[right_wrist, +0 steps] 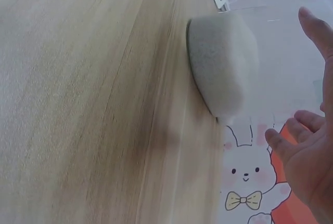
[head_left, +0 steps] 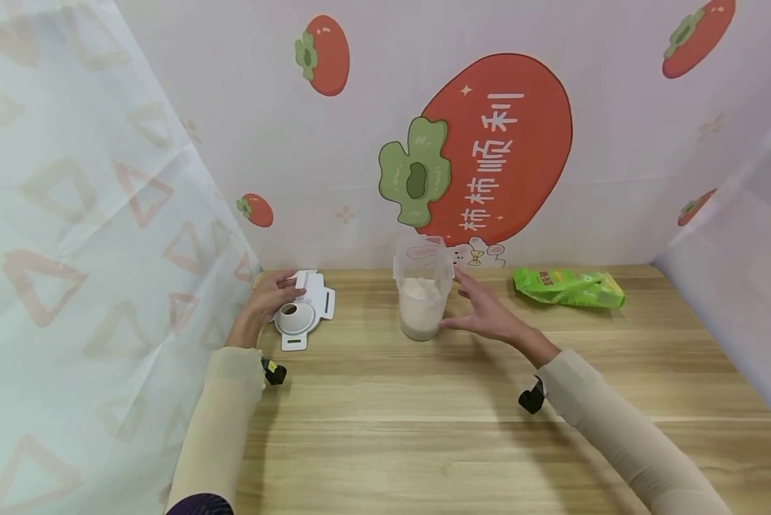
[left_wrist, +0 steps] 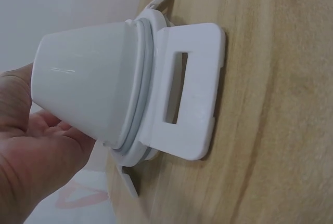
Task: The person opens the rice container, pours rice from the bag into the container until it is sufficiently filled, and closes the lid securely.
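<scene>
On the table's left lies a white plastic lid point(head_left: 295, 317) with slotted side flaps and a raised, cone-like spout point(left_wrist: 86, 78). My left hand point(head_left: 268, 297) grips its raised part from the left; the spout partly hides the fingers in the left wrist view. A clear plastic container point(head_left: 422, 261) stands upright at the back middle, its lower part filled with a whitish powdery or fine-grained material point(right_wrist: 218, 60). Beside its right side is my right hand point(head_left: 488, 312), thumb and fingers spread; whether they touch the wall I cannot tell.
A crumpled green packet point(head_left: 568, 287) lies at the back right of the wooden table point(head_left: 392, 429). A printed cloth wall point(head_left: 334, 164) rises directly behind the container. Further cloth walls point(head_left: 115, 214) enclose the left and right sides.
</scene>
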`<action>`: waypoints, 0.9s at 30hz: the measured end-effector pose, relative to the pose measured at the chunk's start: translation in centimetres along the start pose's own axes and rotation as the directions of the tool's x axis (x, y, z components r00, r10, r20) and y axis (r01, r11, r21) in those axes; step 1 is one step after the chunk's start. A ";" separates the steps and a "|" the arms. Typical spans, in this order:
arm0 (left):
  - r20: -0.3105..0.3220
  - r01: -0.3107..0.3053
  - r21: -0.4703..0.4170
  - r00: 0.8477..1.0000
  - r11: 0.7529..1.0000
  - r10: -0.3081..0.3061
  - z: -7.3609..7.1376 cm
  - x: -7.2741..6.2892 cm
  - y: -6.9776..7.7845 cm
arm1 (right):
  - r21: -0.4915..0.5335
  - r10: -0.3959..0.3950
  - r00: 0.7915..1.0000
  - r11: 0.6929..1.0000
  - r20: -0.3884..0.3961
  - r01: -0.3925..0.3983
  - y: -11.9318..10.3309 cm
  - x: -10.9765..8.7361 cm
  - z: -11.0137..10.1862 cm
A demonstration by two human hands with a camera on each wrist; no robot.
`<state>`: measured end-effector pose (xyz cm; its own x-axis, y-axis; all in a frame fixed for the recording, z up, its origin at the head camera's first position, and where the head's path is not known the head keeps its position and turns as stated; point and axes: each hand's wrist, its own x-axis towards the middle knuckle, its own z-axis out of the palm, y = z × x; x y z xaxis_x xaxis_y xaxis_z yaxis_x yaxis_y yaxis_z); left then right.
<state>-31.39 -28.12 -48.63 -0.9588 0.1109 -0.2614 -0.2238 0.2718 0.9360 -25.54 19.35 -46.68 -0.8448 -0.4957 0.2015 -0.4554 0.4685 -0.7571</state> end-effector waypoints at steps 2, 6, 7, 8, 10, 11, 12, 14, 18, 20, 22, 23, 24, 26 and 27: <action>0.004 -0.003 0.002 1.000 1.000 0.003 0.0 0.2 -0.3 | 0.006 -0.002 1.000 1.000 -0.002 0.002 0.1 0.1 0.2; 0.009 -0.009 -0.003 1.000 1.000 0.009 0.0 0.4 -0.7 | 0.022 -0.004 1.000 1.000 -0.005 0.005 0.2 0.3 0.6; 0.005 -0.009 -0.001 1.000 1.000 0.009 0.0 0.4 -0.7 | 0.029 -0.002 1.000 1.000 -0.008 0.003 0.2 0.3 0.6; 0.002 -0.008 -0.001 1.000 1.000 0.008 0.0 0.4 -0.8 | 0.036 -0.001 1.000 0.999 -0.011 0.001 0.2 0.4 0.8; -0.012 -0.003 -0.001 1.000 1.000 0.003 0.0 0.4 -0.9 | 0.054 0.003 1.000 0.999 -0.018 -0.002 0.3 0.4 1.0; -0.017 0.000 -0.004 1.000 1.000 0.000 0.0 0.5 -1.0 | 0.062 0.002 1.000 0.998 -0.021 -0.001 0.3 0.5 1.1; -0.019 0.000 -0.007 1.000 1.000 0.000 0.0 0.5 -1.1 | 0.069 0.004 1.000 0.998 -0.024 -0.002 0.3 0.5 1.2; -0.019 0.001 -0.018 1.000 1.000 -0.001 0.0 0.5 -1.4 | 0.086 0.004 1.000 0.996 -0.030 -0.002 0.3 0.6 1.5; -0.015 -0.005 -0.032 1.000 0.999 0.005 -0.1 0.6 -1.6 | 0.098 0.007 0.999 0.995 -0.039 -0.003 0.3 0.8 1.8; -0.017 -0.010 -0.022 1.000 1.000 0.010 -0.1 0.7 -1.7 | 0.102 0.011 0.999 0.995 -0.042 -0.007 0.4 0.9 1.9; -0.022 -0.008 -0.015 1.000 1.000 0.008 -0.1 0.8 -1.8 | 0.110 0.018 0.999 0.994 -0.044 -0.013 0.4 1.0 2.0; -0.024 -0.005 -0.020 1.000 1.000 0.005 -0.1 0.9 -1.8 | 0.116 0.021 0.999 0.993 -0.045 -0.015 0.4 1.0 2.1; -0.029 0.002 -0.024 1.000 1.000 -0.003 -0.1 1.0 -1.9 | 0.121 0.023 0.999 0.992 -0.045 -0.017 0.4 1.0 2.1; -0.038 0.014 -0.026 0.999 1.000 -0.015 0.0 1.1 -1.9 | 0.130 0.030 0.999 0.991 -0.045 -0.024 0.4 1.0 2.2; -0.042 0.022 -0.028 0.999 0.999 -0.023 0.0 1.2 -2.0 | 0.133 0.029 0.999 0.991 -0.046 -0.023 0.5 1.0 2.3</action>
<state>-32.09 -28.49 -50.77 -0.9600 0.0642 -0.2725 -0.2493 0.2474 0.9363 -25.96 17.38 -48.29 -0.8697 -0.4478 0.2076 -0.3945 0.3779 -0.8376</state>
